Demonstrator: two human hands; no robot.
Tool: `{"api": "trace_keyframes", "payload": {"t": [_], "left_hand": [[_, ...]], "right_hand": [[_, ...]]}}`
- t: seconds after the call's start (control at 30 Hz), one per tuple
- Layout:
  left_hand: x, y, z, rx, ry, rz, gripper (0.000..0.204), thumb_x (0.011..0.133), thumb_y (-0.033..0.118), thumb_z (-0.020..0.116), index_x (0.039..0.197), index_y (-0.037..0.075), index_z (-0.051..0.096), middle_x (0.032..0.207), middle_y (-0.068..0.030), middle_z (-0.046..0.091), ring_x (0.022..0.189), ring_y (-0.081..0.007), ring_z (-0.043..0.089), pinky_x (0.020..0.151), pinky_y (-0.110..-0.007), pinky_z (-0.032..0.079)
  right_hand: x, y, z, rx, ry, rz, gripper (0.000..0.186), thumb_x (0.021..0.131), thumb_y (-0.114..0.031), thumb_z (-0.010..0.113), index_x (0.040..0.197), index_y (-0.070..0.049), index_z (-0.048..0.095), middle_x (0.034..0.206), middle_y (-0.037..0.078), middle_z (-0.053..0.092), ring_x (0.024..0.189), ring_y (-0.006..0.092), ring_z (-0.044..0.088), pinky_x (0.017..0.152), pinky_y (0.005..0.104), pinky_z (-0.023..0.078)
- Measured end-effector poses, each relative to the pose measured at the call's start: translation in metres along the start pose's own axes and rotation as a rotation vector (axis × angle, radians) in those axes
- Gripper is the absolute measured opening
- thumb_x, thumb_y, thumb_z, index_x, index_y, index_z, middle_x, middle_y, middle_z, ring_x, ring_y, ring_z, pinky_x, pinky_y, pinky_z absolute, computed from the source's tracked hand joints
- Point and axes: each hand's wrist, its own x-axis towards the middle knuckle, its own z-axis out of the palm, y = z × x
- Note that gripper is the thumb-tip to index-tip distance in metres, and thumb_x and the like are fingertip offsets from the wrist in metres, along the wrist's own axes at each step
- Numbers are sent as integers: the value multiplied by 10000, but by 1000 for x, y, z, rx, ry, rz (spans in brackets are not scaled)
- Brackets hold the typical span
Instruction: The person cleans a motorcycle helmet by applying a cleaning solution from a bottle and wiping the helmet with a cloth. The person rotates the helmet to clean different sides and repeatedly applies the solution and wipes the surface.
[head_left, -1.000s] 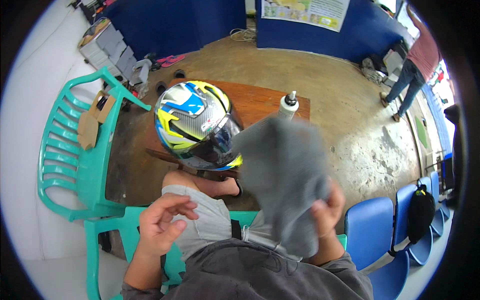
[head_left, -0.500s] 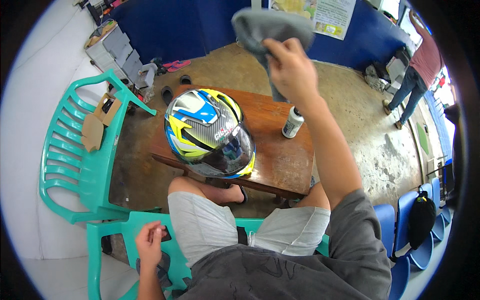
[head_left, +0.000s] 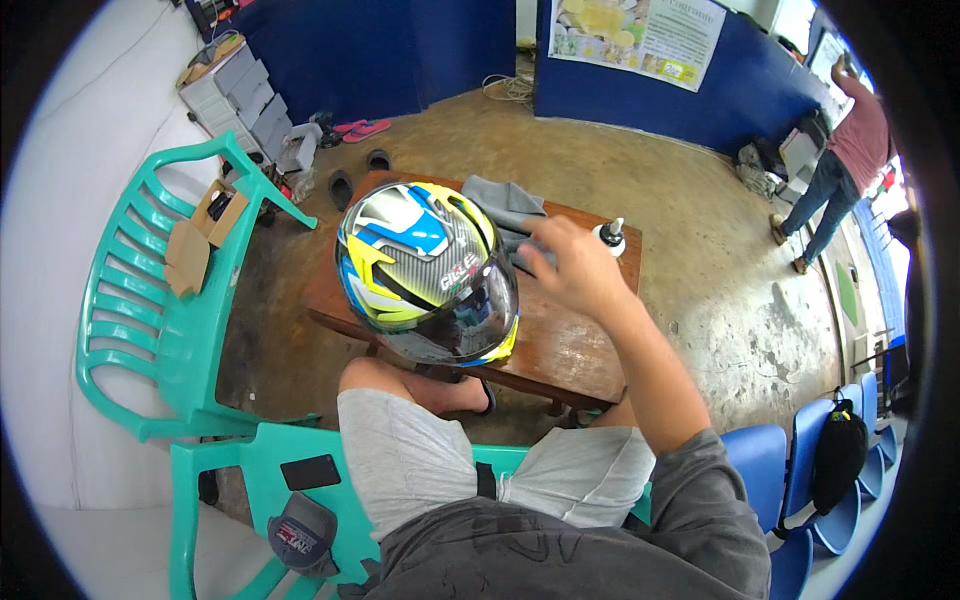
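A motorcycle helmet in yellow, blue, white and dark tones rests on the wooden table, its dark visor toward the lower right. A folded grey cloth lies behind it, partly hidden by my right hand, which is over the table just right of the helmet with fingers apart and nothing held. A white bottle with a black top stands at the table's right end, beside that hand. My left hand is out of view.
Green plastic chairs are at left and beneath me, with a cardboard box, phone and cap. Blue seats line the right. A person stands far right. Slippers and drawers are at the back left.
My right hand has let go of the grey cloth, now lying behind the helmet, and is lower than half a second ago. My left hand has left the view, uncovering the phone.
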Motion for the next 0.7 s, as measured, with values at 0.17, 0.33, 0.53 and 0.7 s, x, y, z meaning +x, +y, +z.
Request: {"api": "trace_keyframes", "payload": {"t": [0.17,0.33,0.53,0.7], "left_hand": [[-16,29,-24,-16,24,33,496,990,413,696,1311,35,678,1223,-181,726,1063,-338,703,916,-462,547],[-6,78,-62,47,43,65,549,974,443,708,1350,46,663,1266,-176,713,1080,-333,696,921,-464,544],[-3,127,-94,143,31,41,615,955,480,722,1396,59,645,1316,-172,697,1100,-326,688,927,-468,540],[-11,143,-102,204,5,6,671,939,510,734,1435,70,629,1359,-167,683,1116,-321,681,932,-470,537]], "right_hand": [[-48,-9,16,257,110,-113,269,947,-251,759,1122,-48,742,960,170,706,896,384,722,749,465,584],[-98,-25,66,575,278,3,149,918,-153,785,1017,-47,754,909,175,729,851,390,726,755,448,594],[-141,-33,98,656,249,-29,91,930,-74,762,985,-7,736,893,155,728,777,355,719,681,430,571],[-150,-17,98,698,315,-43,71,936,-46,742,982,8,733,861,149,712,744,322,713,659,405,563]]}}
